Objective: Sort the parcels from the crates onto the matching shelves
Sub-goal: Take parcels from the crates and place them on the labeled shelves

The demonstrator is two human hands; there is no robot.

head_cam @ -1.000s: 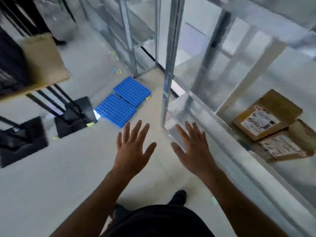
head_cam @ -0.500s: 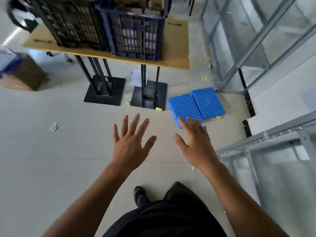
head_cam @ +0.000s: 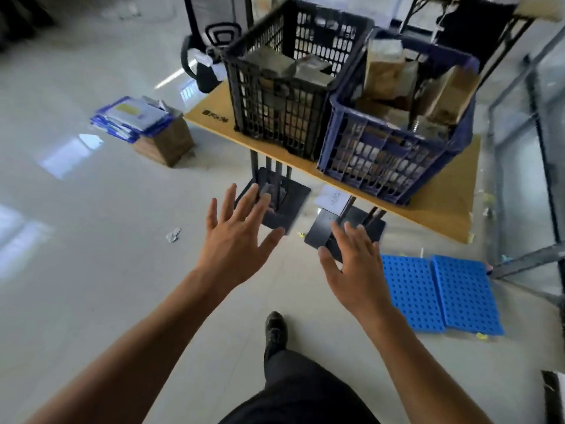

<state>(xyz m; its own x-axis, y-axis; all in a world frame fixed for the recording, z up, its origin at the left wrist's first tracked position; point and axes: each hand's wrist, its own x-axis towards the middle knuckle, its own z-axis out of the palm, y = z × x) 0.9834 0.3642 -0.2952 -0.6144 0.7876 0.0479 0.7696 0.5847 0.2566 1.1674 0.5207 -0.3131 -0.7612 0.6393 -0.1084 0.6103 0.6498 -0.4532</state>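
Observation:
A black crate (head_cam: 275,117) and a blue crate (head_cam: 379,154) stand side by side on a wooden table (head_cam: 440,203), both holding several brown parcels (head_cam: 388,75). My left hand (head_cam: 235,240) and my right hand (head_cam: 354,267) are stretched out in front of me, fingers spread, holding nothing. Both hands hover over the floor, short of the table's near edge and below the crates. Part of a metal shelf frame (head_cam: 519,185) shows at the right edge.
Two blue perforated panels (head_cam: 440,292) lie on the floor at the right. A cardboard box (head_cam: 165,142) topped with blue-edged envelopes (head_cam: 131,117) sits at the left. The table's black base plates (head_cam: 284,203) stand on the floor ahead. My shoe (head_cam: 275,328) is below.
The view has swung left from the shelf with its parcels to the table and crates, which are now nearer. Both hands stay open and outstretched.

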